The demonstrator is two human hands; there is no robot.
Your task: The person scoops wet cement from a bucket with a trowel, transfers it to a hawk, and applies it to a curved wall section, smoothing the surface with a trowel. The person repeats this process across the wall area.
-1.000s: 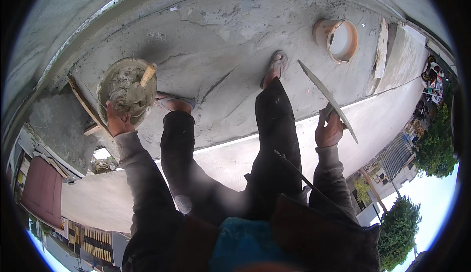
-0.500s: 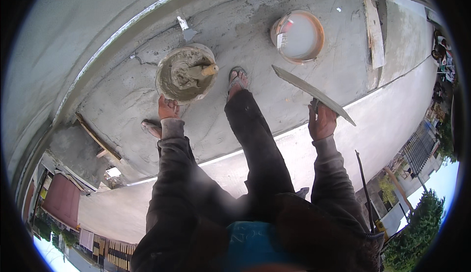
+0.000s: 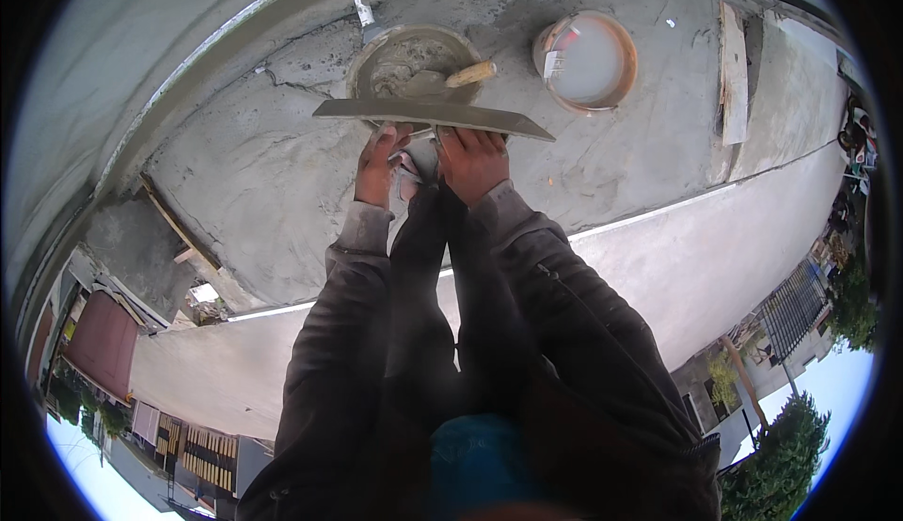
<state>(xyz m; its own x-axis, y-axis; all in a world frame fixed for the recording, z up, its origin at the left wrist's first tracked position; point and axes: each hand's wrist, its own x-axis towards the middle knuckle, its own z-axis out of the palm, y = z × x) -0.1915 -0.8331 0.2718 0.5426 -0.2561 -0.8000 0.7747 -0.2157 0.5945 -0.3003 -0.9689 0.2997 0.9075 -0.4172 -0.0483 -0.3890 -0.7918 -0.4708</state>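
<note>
A long, thin, grey plastering float point(image 3: 414, 112) is raised in front of me, flat and nearly crosswise, its broad face turned away. Its handle is hidden behind my hands. My right hand point(image 3: 473, 164) is closed on the float just right of its middle. Beside it, my left hand point(image 3: 378, 165) has its bent fingers against the float's near side, left of the middle. Just beyond the float stands a round bucket point(image 3: 360, 74) of wet grey mortar. A trowel with a wooden handle point(image 3: 470, 74) rests in that mortar, its blade partly covered.
To the right of the mortar bucket stands an orange-rimmed bucket point(image 3: 628, 60) of cloudy water. A wooden board point(image 3: 734, 74) lies farther right. Wet grey mortar coats the floor point(image 3: 621, 154); a low pale wall point(image 3: 677, 258) runs along its near side. A wood strip point(image 3: 179, 220) lies at left.
My right hand has brought the float leftward from the right side to before the mortar bucket. My left hand has left the bucket's rim and come up to the float.
</note>
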